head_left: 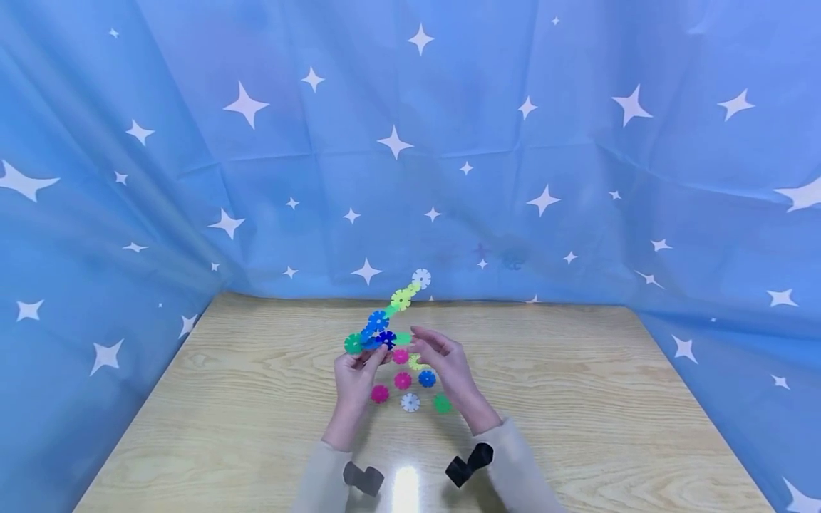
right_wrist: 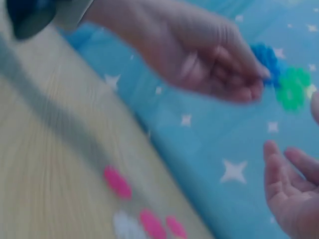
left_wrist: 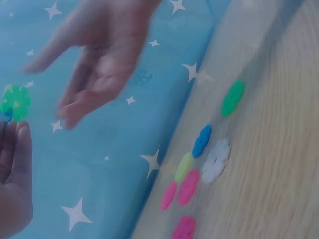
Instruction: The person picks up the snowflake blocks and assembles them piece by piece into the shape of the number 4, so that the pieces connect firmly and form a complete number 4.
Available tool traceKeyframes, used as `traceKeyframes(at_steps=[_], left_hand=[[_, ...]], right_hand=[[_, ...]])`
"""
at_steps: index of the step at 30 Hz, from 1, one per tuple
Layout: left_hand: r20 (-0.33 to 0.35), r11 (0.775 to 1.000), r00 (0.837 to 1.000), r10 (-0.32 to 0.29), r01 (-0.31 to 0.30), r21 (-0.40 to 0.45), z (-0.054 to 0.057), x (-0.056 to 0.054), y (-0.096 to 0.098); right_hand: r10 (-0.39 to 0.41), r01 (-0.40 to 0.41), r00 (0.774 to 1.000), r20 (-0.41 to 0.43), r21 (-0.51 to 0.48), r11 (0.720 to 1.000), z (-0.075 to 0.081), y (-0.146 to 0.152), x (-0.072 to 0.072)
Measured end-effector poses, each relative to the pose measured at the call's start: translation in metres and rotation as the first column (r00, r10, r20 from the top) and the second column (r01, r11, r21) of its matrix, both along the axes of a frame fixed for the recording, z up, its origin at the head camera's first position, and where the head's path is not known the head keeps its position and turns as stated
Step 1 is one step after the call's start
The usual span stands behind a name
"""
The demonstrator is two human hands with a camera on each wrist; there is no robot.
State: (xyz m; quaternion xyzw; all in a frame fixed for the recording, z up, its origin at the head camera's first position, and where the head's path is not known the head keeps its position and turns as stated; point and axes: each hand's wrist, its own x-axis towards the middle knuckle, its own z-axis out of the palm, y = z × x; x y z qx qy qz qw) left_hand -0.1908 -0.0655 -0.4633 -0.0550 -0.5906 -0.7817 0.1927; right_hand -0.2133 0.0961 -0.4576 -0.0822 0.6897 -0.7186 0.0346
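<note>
My left hand [head_left: 357,375] pinches a chain of plastic snowflake discs at its dark blue disc [head_left: 387,340], thumb in front. The joined discs run up and away through blue [head_left: 378,320] and yellow [head_left: 400,299] to a white disc [head_left: 421,278]. A green disc [head_left: 353,343] sticks out on the left, and a light green one [right_wrist: 293,88] on the side facing my right hand [head_left: 447,362]. That hand is held beside the chain, its fingers apart and holding nothing; the left wrist view shows a gap between its fingers [left_wrist: 75,112] and the discs.
Loose discs lie on the wooden table [head_left: 551,399] below my hands: several pink ones [head_left: 403,380], a blue [head_left: 427,378], a yellow [head_left: 415,362], a white [head_left: 410,402] and a green [head_left: 442,403]. A blue star-printed curtain [head_left: 474,128] surrounds the table's back and sides.
</note>
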Motion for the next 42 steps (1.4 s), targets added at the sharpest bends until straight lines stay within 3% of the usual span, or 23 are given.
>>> traceKeyframes(at_steps=[4,9,13,17,25,32,37,42], left_hand=[[0.025,1.0,1.0,0.011,-0.011,0.009,0.002,-0.002,-0.006],[0.043,0.999,0.999,0.01,-0.012,0.047,0.003,-0.003,-0.009],[0.042,0.997,0.999,0.003,-0.006,0.075,0.003,-0.004,-0.009],[0.041,0.997,0.999,0.005,-0.008,0.075,0.003,-0.004,-0.01],[0.036,0.997,0.999,0.012,-0.015,0.077,0.005,-0.003,-0.011],[0.043,0.996,0.999,0.0,-0.004,0.085,0.005,-0.004,-0.011],[0.02,0.997,1.0,-0.007,0.006,0.079,0.004,-0.004,-0.011],[0.012,0.997,1.0,-0.008,0.007,0.081,0.003,-0.005,-0.011]], right_hand=[[-0.049,0.048,0.999,0.005,0.135,0.99,-0.011,0.013,0.0],[-0.097,0.086,0.995,0.013,0.351,0.932,-0.03,0.025,-0.001],[-0.095,0.051,0.993,0.077,0.446,0.894,-0.043,0.035,-0.002],[-0.032,-0.024,0.995,0.095,0.538,0.843,-0.046,0.043,0.001],[0.106,-0.125,0.992,0.066,0.592,0.796,-0.039,0.05,0.006],[0.218,-0.168,0.976,0.007,0.664,0.729,-0.036,0.052,0.006],[0.268,-0.185,0.963,-0.006,0.71,0.679,-0.034,0.052,0.005],[0.266,-0.163,0.964,-0.014,0.761,0.627,-0.033,0.049,0.005]])
